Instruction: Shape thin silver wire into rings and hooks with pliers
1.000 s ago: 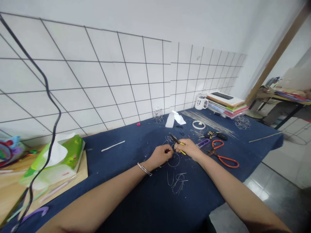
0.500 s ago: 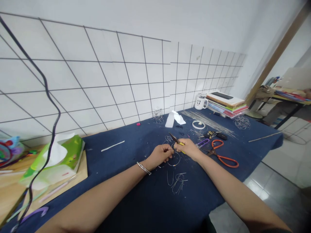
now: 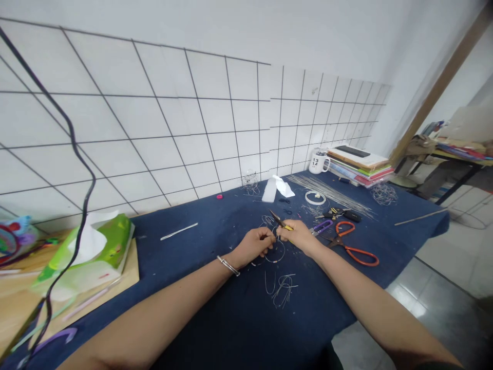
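Over the dark blue cloth, my left hand (image 3: pixel 256 243) is closed in a pinch on a thin wire loop (image 3: pixel 275 261). A few small coloured beads show along the loop's lower edge. Close beside it, my right hand (image 3: pixel 297 234) is wrapped round yellow-handled pliers (image 3: pixel 286 226), whose dark pointed jaws aim up and to the left. Fingers hide the exact spot where the wire is gripped. Below the hands lies a loose tangle of cut wires (image 3: pixel 284 292). More curled wire (image 3: pixel 266 221) sits just beyond the fingertips.
Right of my hands lie orange-handled scissors (image 3: pixel 348 246), purple snips (image 3: pixel 322 227) and black pliers (image 3: pixel 339 213). Farther back are a white ring-shaped spool (image 3: pixel 315 198), a bundle of straight wires (image 3: pixel 335 192), a mug (image 3: pixel 318 162) and stacked books (image 3: pixel 362 167). A tissue pack (image 3: pixel 115 241) stands left.
Both hands stay nearly in place, keeping their grips. The beaded wire loop has shifted very slightly up and to the left.
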`<state>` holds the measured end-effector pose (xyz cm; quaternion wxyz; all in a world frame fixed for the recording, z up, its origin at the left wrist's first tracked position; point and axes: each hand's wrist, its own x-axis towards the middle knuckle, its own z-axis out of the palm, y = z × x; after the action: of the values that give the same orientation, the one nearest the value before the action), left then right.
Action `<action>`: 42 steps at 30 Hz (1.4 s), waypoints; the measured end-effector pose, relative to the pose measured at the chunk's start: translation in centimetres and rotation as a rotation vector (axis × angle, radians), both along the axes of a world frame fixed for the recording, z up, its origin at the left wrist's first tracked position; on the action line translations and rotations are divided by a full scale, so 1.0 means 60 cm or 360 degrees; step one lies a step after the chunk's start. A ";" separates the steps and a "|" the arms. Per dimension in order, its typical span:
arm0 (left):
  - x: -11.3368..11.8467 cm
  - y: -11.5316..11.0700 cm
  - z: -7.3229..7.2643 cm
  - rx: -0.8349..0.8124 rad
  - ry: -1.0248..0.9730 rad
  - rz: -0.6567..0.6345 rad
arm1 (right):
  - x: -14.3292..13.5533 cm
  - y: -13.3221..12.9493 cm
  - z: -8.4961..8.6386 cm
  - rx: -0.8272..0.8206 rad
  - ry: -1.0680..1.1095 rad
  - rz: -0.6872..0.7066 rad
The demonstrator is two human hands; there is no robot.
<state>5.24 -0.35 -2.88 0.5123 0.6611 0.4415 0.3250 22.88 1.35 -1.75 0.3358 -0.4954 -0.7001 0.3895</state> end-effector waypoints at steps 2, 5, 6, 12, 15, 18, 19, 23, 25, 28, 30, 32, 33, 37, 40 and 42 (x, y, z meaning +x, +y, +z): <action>-0.001 0.000 0.004 -0.0042 -0.0061 -0.0052 | 0.001 0.001 -0.001 0.0011 -0.0019 0.0009; -0.003 0.000 0.009 -0.0091 -0.0136 -0.0106 | 0.001 0.002 -0.001 0.0020 -0.0034 0.0023; -0.003 0.000 0.010 -0.0110 -0.0155 -0.0117 | 0.000 0.002 -0.001 0.0020 -0.0034 0.0028; -0.006 -0.003 0.019 -0.0175 -0.0193 -0.0183 | -0.002 -0.001 0.002 0.0018 -0.0071 0.0041; -0.006 -0.004 0.022 -0.0166 -0.0212 -0.0207 | -0.001 -0.002 0.003 0.0051 -0.0100 0.0056; -0.005 -0.005 0.022 -0.0173 -0.0171 -0.0191 | 0.000 -0.004 0.006 0.0081 -0.0138 0.0059; -0.004 -0.005 0.023 -0.0176 -0.0154 -0.0191 | 0.000 -0.004 0.007 0.0088 -0.0149 0.0057; -0.004 -0.003 0.023 -0.0181 -0.0139 -0.0236 | 0.000 -0.007 0.011 0.0111 -0.0179 0.0050; -0.006 -0.002 0.023 -0.0202 -0.0151 -0.0262 | 0.000 -0.008 0.012 0.0117 -0.0185 0.0045; -0.008 -0.001 0.024 -0.0225 -0.0175 -0.0285 | 0.001 -0.008 0.014 0.0118 -0.0192 0.0040; -0.010 -0.001 0.025 -0.0236 -0.0185 -0.0289 | 0.001 -0.008 0.016 0.0118 -0.0200 0.0034; -0.010 -0.001 0.025 -0.0245 -0.0189 -0.0283 | 0.001 -0.007 0.017 0.0120 -0.0207 0.0028; -0.011 -0.001 0.026 -0.0251 -0.0188 -0.0283 | 0.001 -0.007 0.017 0.0121 -0.0208 0.0024; -0.012 0.000 0.024 -0.0261 -0.0206 -0.0290 | 0.001 -0.005 0.013 0.0095 -0.0201 0.0005; -0.013 0.002 0.021 -0.0260 -0.0244 -0.0302 | 0.000 -0.007 0.013 0.0060 -0.0168 0.0034; -0.014 0.003 0.019 -0.0256 -0.0275 -0.0302 | -0.002 -0.010 0.016 0.0068 -0.0147 0.0083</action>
<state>4.38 -0.17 -1.72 0.6281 0.6263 0.3557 0.2944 22.79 0.77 -0.77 0.3033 -0.4873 -0.7357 0.3597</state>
